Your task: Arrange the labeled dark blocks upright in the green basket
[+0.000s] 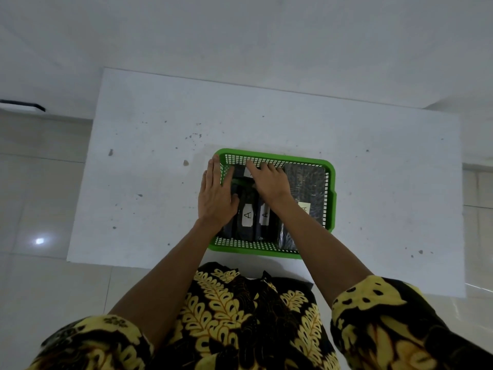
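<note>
The left hand (216,194) lies flat, fingers straight, on the green basket (330,182) left wall, likely to steady it. The dark blocks (248,217) stand inside. The right hand (268,180) presses them, fingers spread, holding nothing.

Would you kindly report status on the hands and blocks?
Left hand on basket wall. Right hand pressing blocks. Nothing obstructing.

The white table (149,182) lies bare left, right and above the green basket (330,198) at frame centre. Inside, dark blocks (248,222) and both hands crowd the left and middle; a flat packet (306,188) fills the right.
</note>
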